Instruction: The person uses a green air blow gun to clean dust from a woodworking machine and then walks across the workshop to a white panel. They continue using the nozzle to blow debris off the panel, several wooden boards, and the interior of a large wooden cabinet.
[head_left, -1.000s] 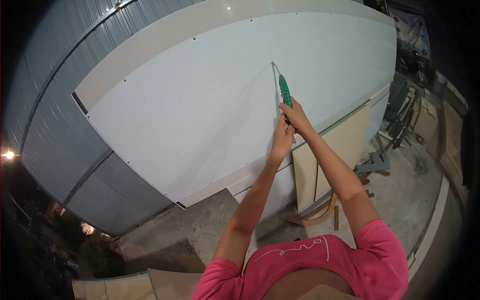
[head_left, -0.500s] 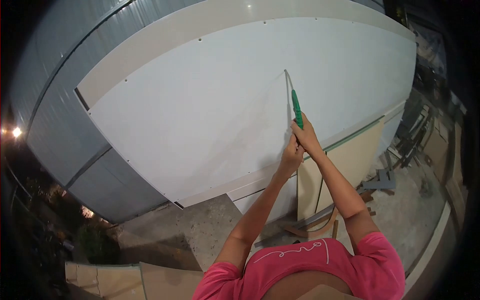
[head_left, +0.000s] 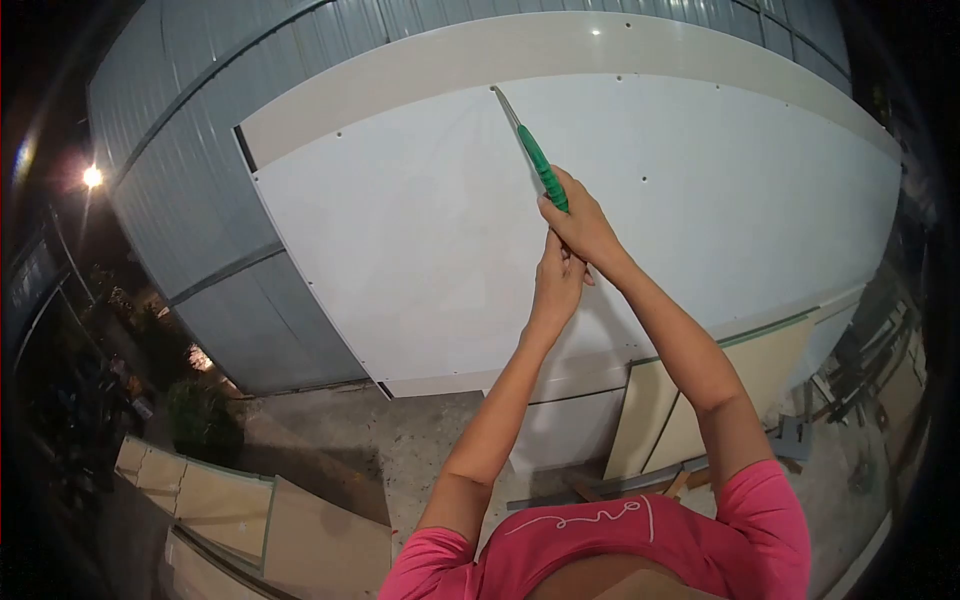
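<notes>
My right hand [head_left: 582, 225] is wrapped round a green-handled tool with a thin metal shaft [head_left: 545, 172]; its exact kind is not clear. Just below, my left hand [head_left: 556, 282] is closed against my right hand at the handle's lower end, which the fingers hide. The tool slants up and left, and its tip is at a small dark hole or screw spot [head_left: 493, 89] near the upper edge of a large white panel [head_left: 420, 250]. A similar spot [head_left: 644, 180] shows farther right on the panel.
Behind the panel stands a corrugated metal wall [head_left: 230, 200]. Beige boards [head_left: 655, 405] lean under the panel's right side, with scrap pieces [head_left: 850, 370] beyond. More boards [head_left: 330, 520] lie at lower left on the concrete floor. A bright lamp [head_left: 93, 176] shines at left.
Both hands and the tool have moved up and left across the panel. The tip has gone from the mid-panel spot to one by the upper edge. The camera view has shifted too.
</notes>
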